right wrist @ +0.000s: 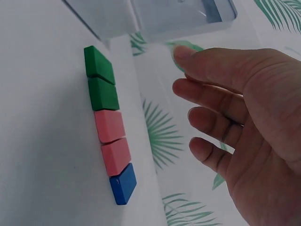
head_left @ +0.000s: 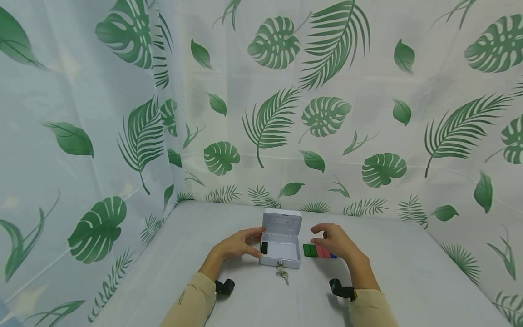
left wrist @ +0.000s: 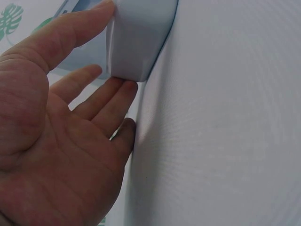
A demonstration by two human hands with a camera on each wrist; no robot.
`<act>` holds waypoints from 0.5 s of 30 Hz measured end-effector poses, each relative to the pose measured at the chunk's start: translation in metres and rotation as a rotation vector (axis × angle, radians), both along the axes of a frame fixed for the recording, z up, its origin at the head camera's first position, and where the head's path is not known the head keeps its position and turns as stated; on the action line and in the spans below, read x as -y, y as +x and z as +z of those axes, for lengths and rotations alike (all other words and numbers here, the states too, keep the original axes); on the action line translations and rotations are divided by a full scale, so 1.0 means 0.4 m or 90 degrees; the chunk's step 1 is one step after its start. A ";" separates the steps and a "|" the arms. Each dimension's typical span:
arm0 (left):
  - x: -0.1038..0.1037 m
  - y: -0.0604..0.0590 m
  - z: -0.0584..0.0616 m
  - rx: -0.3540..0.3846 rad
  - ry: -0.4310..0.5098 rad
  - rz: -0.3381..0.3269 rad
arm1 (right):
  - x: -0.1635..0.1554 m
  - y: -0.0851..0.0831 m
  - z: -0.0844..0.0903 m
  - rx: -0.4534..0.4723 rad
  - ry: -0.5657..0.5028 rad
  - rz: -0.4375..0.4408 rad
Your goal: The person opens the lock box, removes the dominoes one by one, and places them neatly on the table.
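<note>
A small white metal cash box (head_left: 280, 262) stands with its lid (head_left: 282, 222) raised. A black rectangular piece (head_left: 264, 248) lies inside at its left end. My left hand (head_left: 239, 244) spans the box's left side, thumb at the front corner and fingers towards the back; in the left wrist view its fingertips (left wrist: 124, 85) touch the box (left wrist: 136, 42). Right of the box lies a row of flat blocks: two green (right wrist: 102, 94), two pink (right wrist: 110, 127) and one blue (right wrist: 123, 185). Over the row's right part hovers my right hand (head_left: 337, 240), fingers loosely bent, holding nothing.
Keys (head_left: 282, 272) hang from the lock at the box's front. The white-covered table (head_left: 253, 299) meets leaf-patterned cloth walls (head_left: 282, 136) at the back and sides. Both wrists carry a black camera, the left one (head_left: 224, 287) near the table.
</note>
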State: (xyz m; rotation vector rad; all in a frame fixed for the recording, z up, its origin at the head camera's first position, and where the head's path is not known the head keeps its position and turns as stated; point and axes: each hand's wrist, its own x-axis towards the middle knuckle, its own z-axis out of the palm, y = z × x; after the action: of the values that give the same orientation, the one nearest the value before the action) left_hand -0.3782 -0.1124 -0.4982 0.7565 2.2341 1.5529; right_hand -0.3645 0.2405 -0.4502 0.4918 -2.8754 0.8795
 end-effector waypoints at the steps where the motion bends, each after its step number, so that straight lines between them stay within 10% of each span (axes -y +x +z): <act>1: 0.000 0.000 0.000 0.002 -0.002 0.002 | 0.002 -0.001 0.000 -0.002 0.001 0.003; 15: -0.004 0.008 0.007 0.015 0.001 0.018 | 0.044 0.001 -0.001 -0.010 -0.023 0.040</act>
State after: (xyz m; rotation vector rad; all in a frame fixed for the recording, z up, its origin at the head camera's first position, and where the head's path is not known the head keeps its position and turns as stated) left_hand -0.3750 -0.1109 -0.4955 0.7064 2.2353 1.5689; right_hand -0.3641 0.2229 -0.4505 0.5860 -2.8383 0.9312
